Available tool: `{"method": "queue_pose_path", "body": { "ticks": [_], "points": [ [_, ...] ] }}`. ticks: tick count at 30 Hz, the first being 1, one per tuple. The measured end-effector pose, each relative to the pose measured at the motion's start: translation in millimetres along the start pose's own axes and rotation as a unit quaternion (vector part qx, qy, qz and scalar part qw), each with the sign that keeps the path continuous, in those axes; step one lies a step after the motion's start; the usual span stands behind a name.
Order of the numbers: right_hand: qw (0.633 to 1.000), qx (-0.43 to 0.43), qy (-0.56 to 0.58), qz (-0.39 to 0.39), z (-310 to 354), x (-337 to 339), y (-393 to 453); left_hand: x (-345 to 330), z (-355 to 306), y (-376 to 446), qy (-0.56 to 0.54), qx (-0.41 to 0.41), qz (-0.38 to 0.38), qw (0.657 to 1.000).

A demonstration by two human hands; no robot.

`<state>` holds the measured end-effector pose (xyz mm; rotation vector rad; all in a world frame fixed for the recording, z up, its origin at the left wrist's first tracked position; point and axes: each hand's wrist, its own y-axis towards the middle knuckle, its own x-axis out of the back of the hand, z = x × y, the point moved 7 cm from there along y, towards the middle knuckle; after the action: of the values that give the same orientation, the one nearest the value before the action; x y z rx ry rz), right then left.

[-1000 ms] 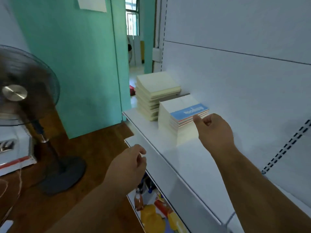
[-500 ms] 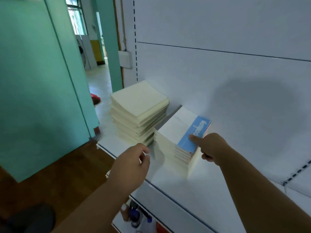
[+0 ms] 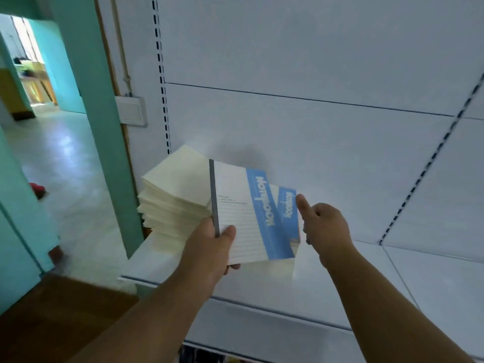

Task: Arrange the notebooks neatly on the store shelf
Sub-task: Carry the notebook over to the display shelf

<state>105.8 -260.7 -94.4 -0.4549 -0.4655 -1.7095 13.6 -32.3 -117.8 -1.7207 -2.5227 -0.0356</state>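
Note:
My left hand (image 3: 209, 247) grips a white notebook (image 3: 243, 213) with a blue band and a grey spine by its near left corner, thumb on top, lifted above a stack. Under it sits the stack of like notebooks (image 3: 289, 218) on the white shelf (image 3: 353, 284); only the stack's right edge and top blue band show. My right hand (image 3: 323, 226) is at the stack's right side, thumb up against the top edge, fingers curled; what the fingers touch is hidden. A cream stack of notebooks (image 3: 172, 195) stands to the left, against the back panel.
The white back panel (image 3: 314, 127) has slotted uprights at left and right. A teal door frame (image 3: 86, 100) and an open doorway lie left of the shelf. Brown wooden floor (image 3: 52, 310) is at bottom left. Items on a lower shelf show dimly at the bottom edge.
My left hand came up from the shelf's front edge and took hold of the top notebook, which is now lifted off the stack. My right hand slid to the stack's right side. The view swung right.

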Motion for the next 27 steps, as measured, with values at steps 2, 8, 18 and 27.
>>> {"method": "queue_pose_path", "body": {
  "ticks": [2, 8, 18, 27],
  "points": [
    [0.986, -0.029, -0.161, 0.014, -13, -10, 14, 10, 9, -5, 0.006, 0.008, -0.018, 1.0],
    [0.965, -0.043, -0.256, 0.034, -30, -11, 17, 16, 27, -15, -0.073, 0.033, 0.022, 0.997],
    [0.975, -0.085, -0.205, 0.007, -36, -5, 16, -9, 42, -6, -0.123, 0.041, 0.048, 0.99],
    [0.994, -0.072, 0.065, -0.055, -38, 36, -2, -40, 38, -16, -0.106, 0.041, 0.053, 0.992]
  ]
}}
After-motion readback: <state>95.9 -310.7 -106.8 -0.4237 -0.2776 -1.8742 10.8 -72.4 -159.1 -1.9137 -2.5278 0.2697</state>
